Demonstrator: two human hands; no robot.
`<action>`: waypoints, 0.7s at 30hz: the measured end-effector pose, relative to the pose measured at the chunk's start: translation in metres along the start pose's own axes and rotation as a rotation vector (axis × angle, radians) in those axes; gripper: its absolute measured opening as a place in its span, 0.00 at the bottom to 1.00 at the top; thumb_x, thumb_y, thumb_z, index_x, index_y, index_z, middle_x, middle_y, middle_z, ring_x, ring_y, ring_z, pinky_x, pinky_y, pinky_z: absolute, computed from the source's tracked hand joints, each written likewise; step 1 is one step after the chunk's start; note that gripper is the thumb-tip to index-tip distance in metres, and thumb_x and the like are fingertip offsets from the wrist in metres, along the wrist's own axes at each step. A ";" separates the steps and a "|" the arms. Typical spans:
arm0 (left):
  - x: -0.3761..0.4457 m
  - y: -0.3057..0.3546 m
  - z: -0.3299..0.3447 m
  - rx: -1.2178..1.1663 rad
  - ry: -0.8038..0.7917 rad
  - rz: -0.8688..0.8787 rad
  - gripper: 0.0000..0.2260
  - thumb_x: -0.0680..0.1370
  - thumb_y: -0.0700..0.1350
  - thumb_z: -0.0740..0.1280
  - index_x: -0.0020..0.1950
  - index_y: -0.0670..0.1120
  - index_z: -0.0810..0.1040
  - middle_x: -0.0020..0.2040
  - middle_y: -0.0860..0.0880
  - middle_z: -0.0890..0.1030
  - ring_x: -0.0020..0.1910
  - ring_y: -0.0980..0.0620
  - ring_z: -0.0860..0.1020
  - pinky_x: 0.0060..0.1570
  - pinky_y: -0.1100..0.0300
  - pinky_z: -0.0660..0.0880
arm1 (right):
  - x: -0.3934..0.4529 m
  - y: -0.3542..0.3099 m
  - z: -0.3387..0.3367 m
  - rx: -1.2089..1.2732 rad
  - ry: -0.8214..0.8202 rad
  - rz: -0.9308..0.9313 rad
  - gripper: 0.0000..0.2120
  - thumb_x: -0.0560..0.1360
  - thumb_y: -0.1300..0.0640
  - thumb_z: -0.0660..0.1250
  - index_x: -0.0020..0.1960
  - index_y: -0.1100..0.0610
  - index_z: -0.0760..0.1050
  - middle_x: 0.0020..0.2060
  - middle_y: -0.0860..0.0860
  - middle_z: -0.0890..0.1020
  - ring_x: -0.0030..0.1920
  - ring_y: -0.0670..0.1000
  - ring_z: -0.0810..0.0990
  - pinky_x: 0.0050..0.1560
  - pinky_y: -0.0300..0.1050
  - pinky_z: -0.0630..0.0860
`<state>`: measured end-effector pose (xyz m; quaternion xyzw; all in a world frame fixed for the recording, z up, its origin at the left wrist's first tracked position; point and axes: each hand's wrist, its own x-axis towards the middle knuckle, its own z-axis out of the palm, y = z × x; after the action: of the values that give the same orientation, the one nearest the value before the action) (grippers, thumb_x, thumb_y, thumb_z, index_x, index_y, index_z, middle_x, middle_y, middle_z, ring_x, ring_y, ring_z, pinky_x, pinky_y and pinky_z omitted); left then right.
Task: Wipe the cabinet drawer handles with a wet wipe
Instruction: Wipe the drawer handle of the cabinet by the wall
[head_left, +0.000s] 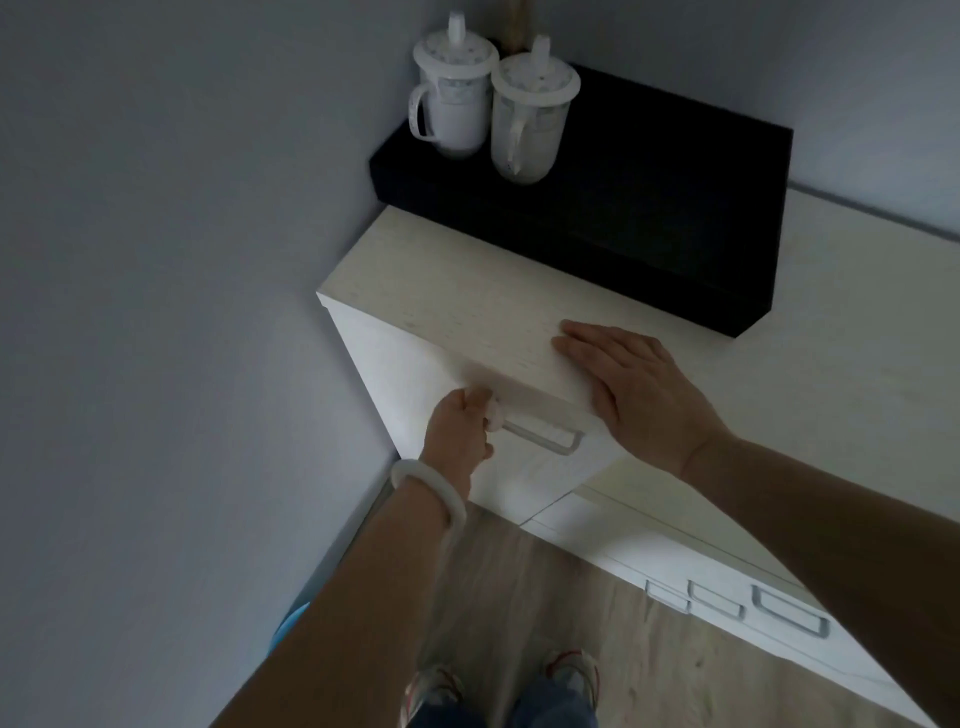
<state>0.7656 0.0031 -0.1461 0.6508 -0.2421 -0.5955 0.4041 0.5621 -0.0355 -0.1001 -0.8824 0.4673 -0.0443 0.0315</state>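
A pale wooden cabinet (467, 291) stands in the room's corner. Its top drawer has a silver bar handle (545, 435). My left hand (460, 428) grips a white wet wipe (493, 415) wrapped round the left end of that handle. The wipe is mostly hidden by my fingers. My right hand (634, 387) rests flat, fingers straight, on the front edge of the cabinet top, just above the handle. Lower down to the right, three more silver drawer handles (727, 603) show on a lower cabinet front.
A black box (675, 218) lies on the cabinet top by the wall, with two white lidded mugs (452, 98) (530, 114) on it. Grey walls close in on the left and behind. Below are wood flooring (545, 597), my shoes and a blue object (288, 626) by the wall.
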 end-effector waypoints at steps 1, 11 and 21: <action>0.000 -0.003 0.007 0.061 0.043 0.008 0.13 0.84 0.48 0.57 0.48 0.40 0.73 0.37 0.48 0.70 0.30 0.54 0.65 0.35 0.59 0.68 | 0.000 0.000 0.001 -0.006 -0.003 0.001 0.25 0.79 0.52 0.48 0.76 0.50 0.60 0.75 0.46 0.64 0.73 0.48 0.62 0.73 0.45 0.55; -0.035 -0.022 0.020 -0.159 -0.092 -0.078 0.11 0.84 0.46 0.56 0.43 0.45 0.68 0.34 0.50 0.66 0.27 0.57 0.63 0.26 0.65 0.64 | 0.001 -0.001 0.000 -0.008 -0.002 0.000 0.25 0.79 0.52 0.49 0.76 0.49 0.59 0.75 0.46 0.63 0.73 0.48 0.62 0.72 0.45 0.54; -0.051 -0.026 0.075 -0.296 -0.046 -0.184 0.05 0.84 0.43 0.55 0.50 0.45 0.68 0.35 0.50 0.66 0.27 0.57 0.63 0.24 0.66 0.64 | 0.001 0.000 0.000 0.007 -0.006 -0.008 0.25 0.78 0.53 0.49 0.76 0.51 0.61 0.75 0.48 0.64 0.73 0.48 0.62 0.73 0.46 0.55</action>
<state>0.6798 0.0409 -0.1353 0.5897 -0.1003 -0.6739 0.4337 0.5627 -0.0363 -0.1005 -0.8842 0.4636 -0.0436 0.0359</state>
